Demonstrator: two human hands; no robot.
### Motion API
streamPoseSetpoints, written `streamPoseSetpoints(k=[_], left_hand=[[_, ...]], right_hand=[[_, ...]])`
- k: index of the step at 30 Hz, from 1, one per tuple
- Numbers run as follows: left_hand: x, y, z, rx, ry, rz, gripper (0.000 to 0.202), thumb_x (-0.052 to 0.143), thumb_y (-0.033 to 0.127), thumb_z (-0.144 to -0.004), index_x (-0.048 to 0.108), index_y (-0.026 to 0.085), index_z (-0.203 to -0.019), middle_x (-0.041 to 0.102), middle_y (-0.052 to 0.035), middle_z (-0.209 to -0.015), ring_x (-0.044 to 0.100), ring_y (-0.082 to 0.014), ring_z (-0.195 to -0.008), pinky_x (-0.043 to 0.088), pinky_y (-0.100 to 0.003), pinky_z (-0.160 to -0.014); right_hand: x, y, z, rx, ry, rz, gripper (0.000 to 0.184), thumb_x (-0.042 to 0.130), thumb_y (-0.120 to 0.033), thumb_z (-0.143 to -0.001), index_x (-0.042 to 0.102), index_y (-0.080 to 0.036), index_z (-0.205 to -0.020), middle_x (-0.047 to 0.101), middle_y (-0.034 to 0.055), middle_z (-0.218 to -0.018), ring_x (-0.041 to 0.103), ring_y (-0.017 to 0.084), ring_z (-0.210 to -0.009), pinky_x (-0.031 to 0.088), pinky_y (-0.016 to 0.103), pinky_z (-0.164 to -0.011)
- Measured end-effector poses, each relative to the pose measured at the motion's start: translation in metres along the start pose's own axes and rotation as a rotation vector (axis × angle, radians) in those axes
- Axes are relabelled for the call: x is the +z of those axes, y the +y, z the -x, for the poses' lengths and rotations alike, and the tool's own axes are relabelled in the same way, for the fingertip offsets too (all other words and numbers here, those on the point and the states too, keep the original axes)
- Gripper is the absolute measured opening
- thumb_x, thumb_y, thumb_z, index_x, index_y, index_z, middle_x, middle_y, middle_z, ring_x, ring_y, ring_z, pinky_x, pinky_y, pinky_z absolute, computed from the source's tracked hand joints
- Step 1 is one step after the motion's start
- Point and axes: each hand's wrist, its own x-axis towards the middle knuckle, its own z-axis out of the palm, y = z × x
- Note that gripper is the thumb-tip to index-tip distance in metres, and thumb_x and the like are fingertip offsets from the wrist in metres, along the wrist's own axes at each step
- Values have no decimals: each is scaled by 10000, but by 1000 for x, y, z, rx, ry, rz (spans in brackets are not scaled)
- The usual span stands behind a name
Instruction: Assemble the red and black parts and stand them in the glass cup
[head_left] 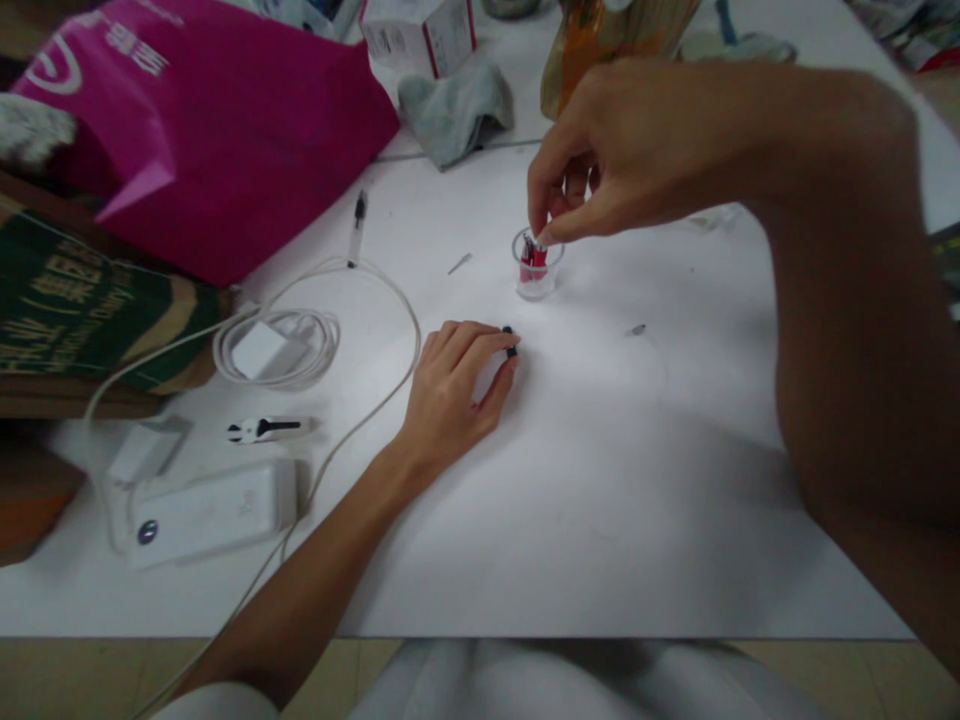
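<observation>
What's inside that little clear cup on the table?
Small red pieces show through the side of the clear cup. The right hand partly covers their tops at the rim, so what lies behind its fingertips, and the exact count, can't be seen.

The cup (535,291) is smooth clear plastic, the rag (454,112) matt cloth, the red pieces (540,263) perhaps glossy, though blurred.
</observation>
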Motion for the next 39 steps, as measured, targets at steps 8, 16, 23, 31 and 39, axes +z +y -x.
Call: streamPoseSetpoints(k=[8, 16, 23, 31, 39], left_hand=[[1, 0, 0, 18, 14, 27, 183, 701, 202, -1111, 721, 238, -1289, 803, -88, -1178, 723, -267, -1098, 580, -453, -980], [1, 1, -2, 22, 17, 35, 188, 706, 191, -1110, 716, 231, -1293, 800, -87, -1188, 712, -259, -1096, 566, -445, -985], [1, 2, -3, 24, 22, 33, 175, 703, 193, -1109, 718, 228, -1280, 800, -85, -1177, 719, -263, -1090, 566, -440, -979], [1, 2, -3, 29, 19, 39, 178, 704, 198, -1113, 714, 235, -1287, 799, -83, -1179, 720, -264, -1094, 562, -445, -986], [1, 2, -3, 39, 32, 45, 187, 709, 184, -1108, 716, 227, -1289, 798, -87, -1178, 718, -262, -1085, 564, -441, -974]], right_hand=[[2, -1, -2, -47, -30, -3, 183, 752, -230, -957, 906, -242, -1054, 831, 7, -861, 653, 175, -699, 406, 291, -635], [5, 1, -5, -54, -44, 5, 223, 737, -231, -957, 913, -242, -1094, 859, 20, -895, 670, 187, -723, 402, 299, -669], [9, 5, -7, -74, -13, 16, 230, 746, -196, -920, 921, -260, -1055, 839, -1, -865, 695, 205, -720, 400, 310, -649], [12, 8, -9, -72, -6, 18, 253, 739, -197, -902, 921, -301, -1044, 844, -20, -865, 693, 186, -701, 393, 303, -634], [12, 4, -9, -13, -39, 47, 277, 748, -192, -895, 920, -326, -1068, 852, -20, -890, 692, 191, -720, 396, 314, -657]])
